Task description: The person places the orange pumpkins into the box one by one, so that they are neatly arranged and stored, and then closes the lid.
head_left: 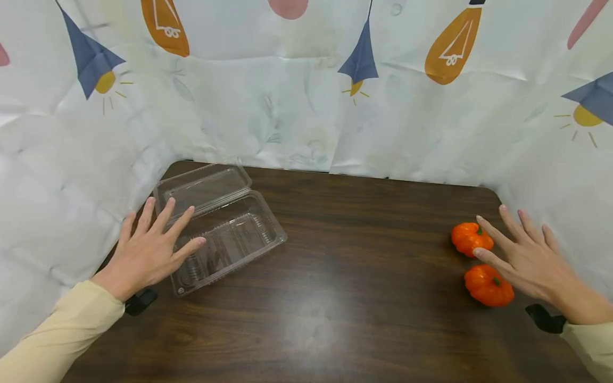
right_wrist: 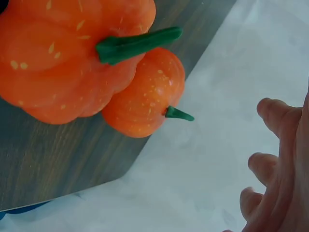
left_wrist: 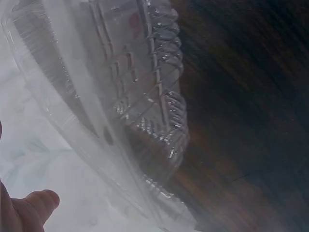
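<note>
Both hands empty, fingers spread wide. Left hand (head_left: pixel 148 252) is over the left side of the clear plastic container (head_left: pixel 234 239), which sits far left on the table (head_left: pixel 359 255), hinged lid (head_left: pixel 206 186) folded open to the far side. Contact there: can't tell. Right hand (head_left: pixel 536 260) is at the right, beside two orange pumpkins, far one (head_left: pixel 471 239) and near one (head_left: pixel 487 285), just apart.

Risks, my guess: container looks thin and light, so a bump from the left fingers could skid it or flip the lid over. Pumpkins look rounded; a thumb nudge could roll one into the other. Smooth skin could slip from a loose pinch; stems may snap if pulled.
</note>
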The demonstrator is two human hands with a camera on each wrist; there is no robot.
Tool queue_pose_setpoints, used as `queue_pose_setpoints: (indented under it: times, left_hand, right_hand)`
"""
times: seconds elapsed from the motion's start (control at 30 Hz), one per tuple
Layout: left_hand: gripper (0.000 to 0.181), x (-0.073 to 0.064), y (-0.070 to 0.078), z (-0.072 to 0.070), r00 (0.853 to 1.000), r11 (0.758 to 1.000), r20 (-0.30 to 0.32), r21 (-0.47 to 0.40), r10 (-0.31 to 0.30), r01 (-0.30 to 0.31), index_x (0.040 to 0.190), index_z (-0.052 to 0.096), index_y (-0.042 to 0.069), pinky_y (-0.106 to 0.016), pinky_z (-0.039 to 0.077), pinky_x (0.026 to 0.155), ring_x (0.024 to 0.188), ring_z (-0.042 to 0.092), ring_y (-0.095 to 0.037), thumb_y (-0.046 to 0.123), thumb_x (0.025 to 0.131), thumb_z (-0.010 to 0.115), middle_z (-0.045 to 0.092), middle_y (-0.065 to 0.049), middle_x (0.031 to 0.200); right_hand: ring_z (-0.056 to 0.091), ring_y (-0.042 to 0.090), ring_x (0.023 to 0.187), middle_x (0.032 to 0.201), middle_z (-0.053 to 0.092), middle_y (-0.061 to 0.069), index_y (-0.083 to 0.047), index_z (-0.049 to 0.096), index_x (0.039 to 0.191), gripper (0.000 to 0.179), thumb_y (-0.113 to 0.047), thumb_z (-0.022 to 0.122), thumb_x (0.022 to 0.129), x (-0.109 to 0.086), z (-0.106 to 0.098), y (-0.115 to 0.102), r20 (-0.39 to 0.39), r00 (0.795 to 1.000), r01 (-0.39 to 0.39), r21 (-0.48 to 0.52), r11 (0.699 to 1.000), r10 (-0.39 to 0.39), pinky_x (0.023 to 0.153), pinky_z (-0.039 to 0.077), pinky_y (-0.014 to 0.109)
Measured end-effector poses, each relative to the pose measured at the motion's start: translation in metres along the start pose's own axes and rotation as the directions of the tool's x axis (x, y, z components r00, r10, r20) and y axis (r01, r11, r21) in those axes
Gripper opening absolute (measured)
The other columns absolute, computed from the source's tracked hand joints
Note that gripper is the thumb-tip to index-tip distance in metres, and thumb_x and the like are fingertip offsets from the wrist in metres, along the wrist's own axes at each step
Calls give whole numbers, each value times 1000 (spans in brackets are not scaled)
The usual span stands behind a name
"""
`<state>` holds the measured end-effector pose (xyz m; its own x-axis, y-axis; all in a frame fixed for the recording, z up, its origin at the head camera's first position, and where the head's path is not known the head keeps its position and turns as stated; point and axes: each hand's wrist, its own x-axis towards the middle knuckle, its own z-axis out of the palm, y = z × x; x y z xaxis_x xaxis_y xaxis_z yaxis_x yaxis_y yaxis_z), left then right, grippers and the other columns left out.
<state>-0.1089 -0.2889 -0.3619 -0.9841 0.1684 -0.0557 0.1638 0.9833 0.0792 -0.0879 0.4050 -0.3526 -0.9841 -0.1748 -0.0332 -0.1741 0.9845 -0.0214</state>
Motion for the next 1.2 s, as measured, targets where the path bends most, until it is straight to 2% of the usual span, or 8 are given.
queue_pose_setpoints:
  times: [0.27,0.43,0.5,0.63,0.7,0.83,1.0,1.2]
  left_hand:
    - [82,-7,-6,8,1000,999,-29,-53,-9,7,168,12,22,-78,-8,120,158,-19,-50,68,104,37,0,-25,173]
    - [76,-12,-11,15,996,996,-84,-92,-24,16,167,15,17,-81,7,114,158,-7,-54,59,108,37,11,-30,170]
    - [73,-14,-12,19,993,994,-117,-109,-35,22,166,17,11,-82,16,108,157,4,-57,54,110,37,19,-33,167]
    - [73,-18,-16,26,985,983,-161,-179,-62,32,162,20,-3,-79,28,100,141,28,-64,45,111,39,30,-41,156]
    - [74,-20,-17,29,984,974,-159,-223,-81,44,160,19,-8,-77,31,98,133,34,-66,43,111,41,32,-44,152]
    - [77,-22,-19,35,982,954,-136,-286,-128,85,158,20,-13,-73,36,92,123,40,-66,42,110,43,36,-48,145]
    - [77,-25,-20,39,982,938,-98,-324,-160,120,157,21,-15,-64,45,78,112,54,-54,42,109,45,46,-40,135]
    - [77,-27,-20,43,980,915,-45,-370,-192,162,158,20,-12,-61,48,76,112,61,-50,42,109,44,48,-35,136]
  right_hand:
    - [-10,57,156,174,-14,15,-32,7,167,77,-57,47,106,-4,4,4,-9,1000,-8,-4,1000,8,118,-10,81]
    - [-11,56,157,174,-15,13,-31,6,167,78,-56,47,106,-7,9,8,-9,1000,-24,15,1000,24,118,-13,79]
    - [-9,55,158,174,-14,13,-30,7,167,78,-56,48,106,-8,11,9,-18,999,-28,14,1000,28,118,-8,81]
    - [3,55,157,175,-5,17,-27,13,167,80,-56,52,104,-10,16,13,-62,998,-20,2,1000,20,111,14,79]
    - [10,55,156,175,0,18,-25,16,167,80,-55,54,103,-12,18,15,-80,997,-14,6,1000,15,104,21,75]
    - [23,58,149,174,10,21,-22,22,166,80,-52,59,102,-16,20,19,-100,995,-15,61,998,21,99,27,74]
    - [38,63,129,165,25,32,-18,26,165,81,-44,66,100,-22,24,23,-125,992,0,141,990,18,97,32,72]
    - [43,60,122,160,31,35,-17,26,165,80,-39,67,100,-29,30,29,-140,990,-3,196,981,31,91,37,70]
